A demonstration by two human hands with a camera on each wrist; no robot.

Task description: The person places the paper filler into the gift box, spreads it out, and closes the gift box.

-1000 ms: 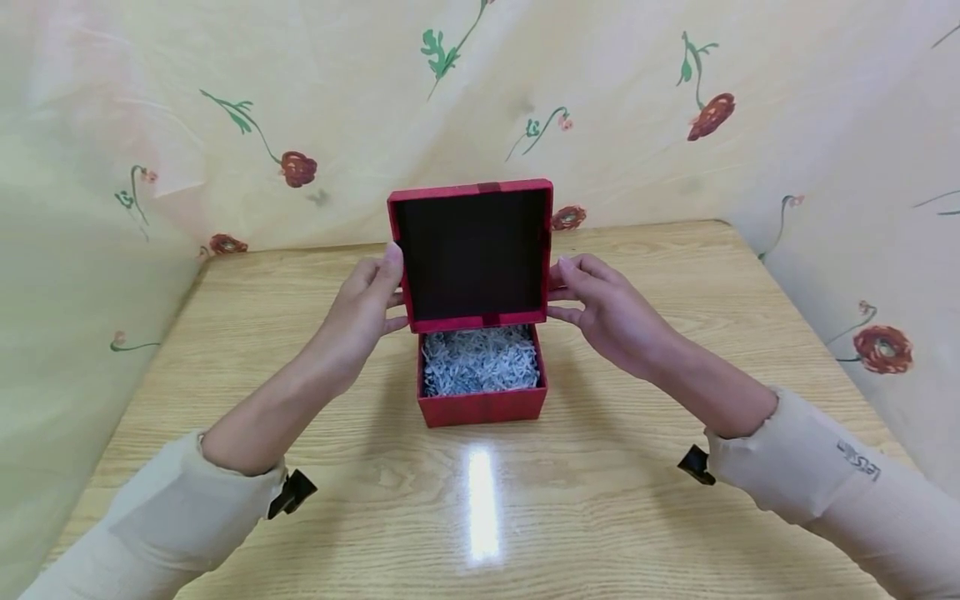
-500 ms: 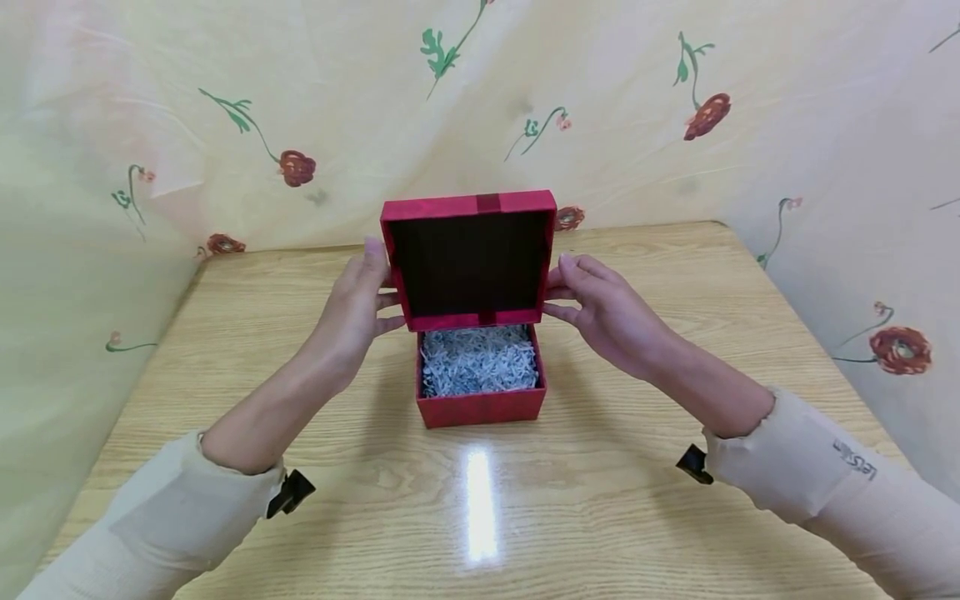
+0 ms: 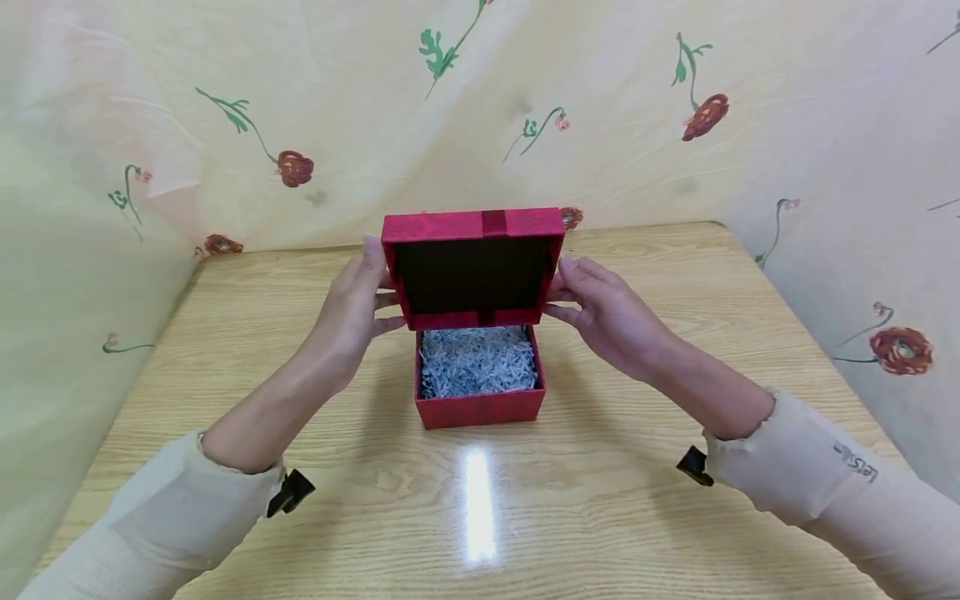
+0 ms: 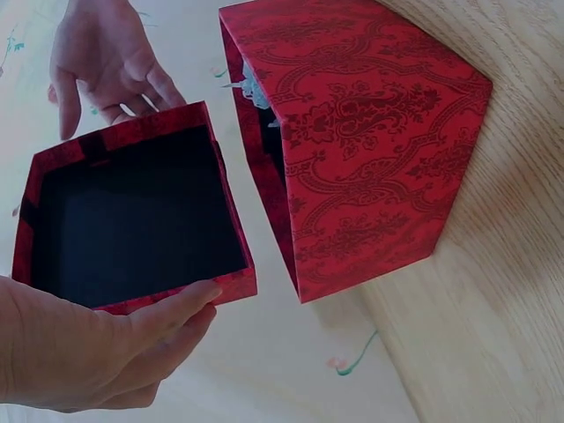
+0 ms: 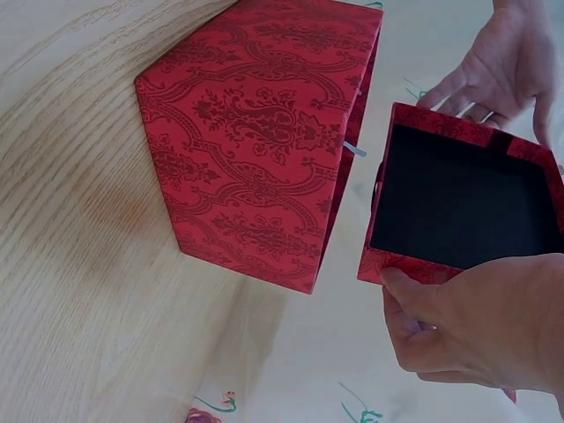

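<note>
A red patterned box (image 3: 482, 408) stands on the wooden table, filled with pale shredded paper (image 3: 480, 362). Its square lid (image 3: 472, 279), black inside, is tilted above the box's back edge, its inner side towards me. My left hand (image 3: 347, 308) touches the lid's left side with straight fingers, thumb pointing up. On the right side, my right hand (image 3: 603, 308) rests its fingertips against the lid. The left wrist view shows the lid (image 4: 141, 220) between both hands, apart from the box (image 4: 379, 132). In the right wrist view, the box's outer bottom (image 5: 256, 132) faces the camera.
A cream cloth (image 3: 360, 108) with red flowers hangs behind and beside the wooden table (image 3: 585, 533). Black clip-like pieces (image 3: 291, 493) stick out near each sleeve cuff. A bright light reflection lies on the tabletop in front of the box.
The lid has tipped forward, its upper edge coming down towards me and showing more of its top rim. My left thumb has come off the lid's edge. The box stays put.
</note>
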